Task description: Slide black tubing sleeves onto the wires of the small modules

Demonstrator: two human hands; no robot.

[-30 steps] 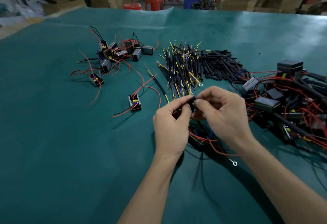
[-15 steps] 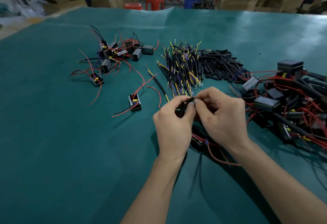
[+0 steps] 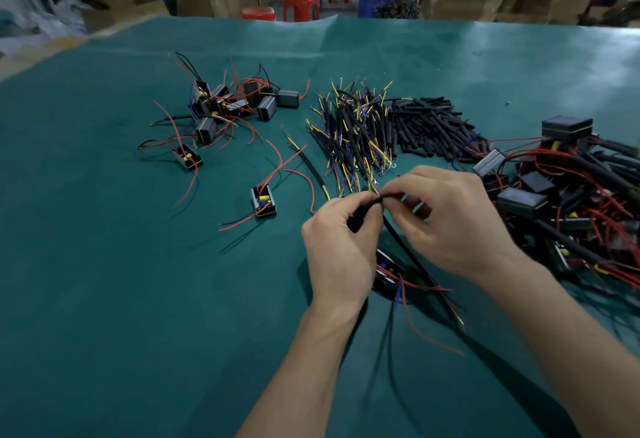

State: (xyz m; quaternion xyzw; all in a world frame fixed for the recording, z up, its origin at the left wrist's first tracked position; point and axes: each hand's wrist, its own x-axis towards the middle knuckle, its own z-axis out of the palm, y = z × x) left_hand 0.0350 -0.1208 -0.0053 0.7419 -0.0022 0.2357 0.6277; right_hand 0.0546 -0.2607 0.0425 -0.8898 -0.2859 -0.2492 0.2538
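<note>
On the green table (image 3: 104,299), a cluster of small black modules (image 3: 228,105) with loose red wires lies far left, and one lone module (image 3: 264,201) sits nearer. The left hand (image 3: 341,247) pinches a matte black sleeve (image 3: 363,210), thin and slightly bent, at centre. The right hand (image 3: 453,219) pinches its tip, fingers curled. Behind them lie sleeved wires (image 3: 353,132), then bare sleeves (image 3: 426,122).

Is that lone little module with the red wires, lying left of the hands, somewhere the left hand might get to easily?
Probably yes. The lone module lies by itself on the green mat, nothing between it and the left hand. That hand, though, is busy pinching a black sleeve.
</note>
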